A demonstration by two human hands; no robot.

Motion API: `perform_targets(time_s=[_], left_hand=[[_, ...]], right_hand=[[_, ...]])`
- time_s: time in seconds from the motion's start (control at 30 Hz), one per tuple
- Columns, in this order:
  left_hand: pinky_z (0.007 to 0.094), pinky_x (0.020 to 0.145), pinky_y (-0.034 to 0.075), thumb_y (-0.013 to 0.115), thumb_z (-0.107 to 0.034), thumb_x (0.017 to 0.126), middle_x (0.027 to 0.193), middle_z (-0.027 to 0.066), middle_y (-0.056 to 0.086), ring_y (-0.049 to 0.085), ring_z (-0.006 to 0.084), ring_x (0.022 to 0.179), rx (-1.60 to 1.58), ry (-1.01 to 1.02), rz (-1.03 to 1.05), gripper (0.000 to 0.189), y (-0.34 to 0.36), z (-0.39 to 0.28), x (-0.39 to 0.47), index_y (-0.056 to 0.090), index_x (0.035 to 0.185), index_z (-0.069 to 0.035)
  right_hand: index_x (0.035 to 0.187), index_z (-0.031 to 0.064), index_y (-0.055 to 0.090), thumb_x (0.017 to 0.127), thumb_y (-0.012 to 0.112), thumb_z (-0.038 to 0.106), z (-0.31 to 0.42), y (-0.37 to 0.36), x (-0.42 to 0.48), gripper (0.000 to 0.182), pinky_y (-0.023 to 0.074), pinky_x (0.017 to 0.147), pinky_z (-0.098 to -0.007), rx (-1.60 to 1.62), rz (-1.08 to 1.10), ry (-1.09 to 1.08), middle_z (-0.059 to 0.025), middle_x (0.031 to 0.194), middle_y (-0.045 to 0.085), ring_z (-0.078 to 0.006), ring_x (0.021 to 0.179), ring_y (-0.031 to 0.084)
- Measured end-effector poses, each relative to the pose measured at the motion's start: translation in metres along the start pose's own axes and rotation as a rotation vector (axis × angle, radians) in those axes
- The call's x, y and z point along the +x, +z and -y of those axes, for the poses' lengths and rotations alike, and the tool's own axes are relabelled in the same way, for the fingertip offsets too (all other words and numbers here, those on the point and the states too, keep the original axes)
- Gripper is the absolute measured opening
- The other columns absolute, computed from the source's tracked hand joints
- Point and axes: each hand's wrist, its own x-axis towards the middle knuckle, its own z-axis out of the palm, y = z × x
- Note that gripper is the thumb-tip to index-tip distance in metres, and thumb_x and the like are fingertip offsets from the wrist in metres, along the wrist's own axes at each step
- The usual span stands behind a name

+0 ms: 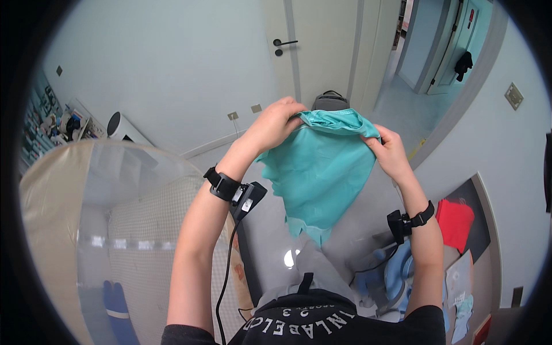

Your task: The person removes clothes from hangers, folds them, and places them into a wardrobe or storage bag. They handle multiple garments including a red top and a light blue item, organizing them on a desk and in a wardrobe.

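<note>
A teal garment (325, 170) hangs in the air in front of me, gathered at its top edge and tapering downward to a lighter, ruffled hem. My left hand (278, 123) pinches the top left corner of the cloth between thumb and fingers. The opposite corner is gripped by my right hand (390, 151), a little lower. Between the hands the upper opening sags and shows folded fabric inside. The exact kind of garment cannot be made out.
On my left stands a clear plastic and beige enclosure (56, 207) over a checked mat. To my right a red cloth (455, 223) lies by a wall niche, near light-blue items (399, 269). A grey bag (331, 101) rests before the door (325, 56). Cables run from my wrist-worn devices.
</note>
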Motion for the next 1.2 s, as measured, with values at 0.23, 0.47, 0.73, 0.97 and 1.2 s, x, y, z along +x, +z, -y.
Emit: perform_targets(time_s=[0.23, 0.47, 0.73, 0.97, 1.2], left_hand=[[0.0343, 0.076, 0.046, 0.052, -0.004, 0.086, 0.092, 0.0119, 0.057, 0.056, 0.0269, 0.088, -0.078, 0.022, 0.065, 0.015, 0.016, 0.057, 0.158, 0.059, 0.099, -0.002], [0.0378, 0.082, 0.043, 0.04, -0.02, 0.095, 0.094, 0.0172, 0.057, 0.055, 0.0298, 0.089, -0.253, -0.043, 0.271, 0.025, 0.092, 0.087, 0.293, 0.048, 0.108, -0.001], [0.0341, 0.09, 0.044, 0.049, -0.021, 0.093, 0.11, 0.0108, 0.062, 0.056, 0.0178, 0.102, -0.681, 0.01, 0.4, 0.033, 0.223, 0.135, 0.475, 0.053, 0.12, -0.003], [0.0311, 0.076, 0.048, 0.061, -0.03, 0.088, 0.089, 0.0097, 0.068, 0.062, 0.0155, 0.082, -0.731, -0.002, 0.467, 0.032, 0.3, 0.104, 0.648, 0.065, 0.106, -0.004], [0.0309, 0.073, 0.05, 0.06, -0.032, 0.089, 0.085, 0.0101, 0.068, 0.063, 0.0151, 0.079, -0.609, -0.06, 0.467, 0.034, 0.398, 0.122, 0.829, 0.065, 0.105, -0.003]], right_hand=[[0.109, 0.0015, 0.06, 0.092, 0.057, 0.019, -0.049, -0.075, 0.125, 0.024, 0.0434, 0.082, -0.0251, 0.014, -0.061, 0.015, -0.0012, 0.101, 0.061, -0.0098, 0.092, 0.055], [0.129, 0.0035, 0.045, 0.096, 0.05, 0.021, -0.101, -0.139, 0.21, 0.037, 0.0398, 0.093, -0.0284, 0.368, -0.195, 0.104, -0.0029, 0.116, 0.055, -0.0116, 0.107, 0.05], [0.131, 0.0039, 0.043, 0.095, 0.051, 0.025, -0.193, -0.286, 0.308, 0.042, 0.0392, 0.095, -0.0293, 0.289, -0.289, 0.221, -0.0046, 0.12, 0.054, -0.0138, 0.111, 0.049], [0.142, 0.0055, 0.028, 0.079, 0.073, 0.034, -0.329, -0.416, 0.296, 0.082, 0.0387, 0.099, -0.0304, 0.274, -0.07, 0.418, -0.0088, 0.135, 0.043, -0.0193, 0.121, 0.045], [0.126, 0.0008, 0.051, 0.078, 0.069, 0.015, -0.465, -0.437, 0.339, 0.053, 0.0435, 0.091, -0.0325, 0.343, -0.079, 0.661, -0.0105, 0.12, 0.057, -0.0183, 0.111, 0.052]])
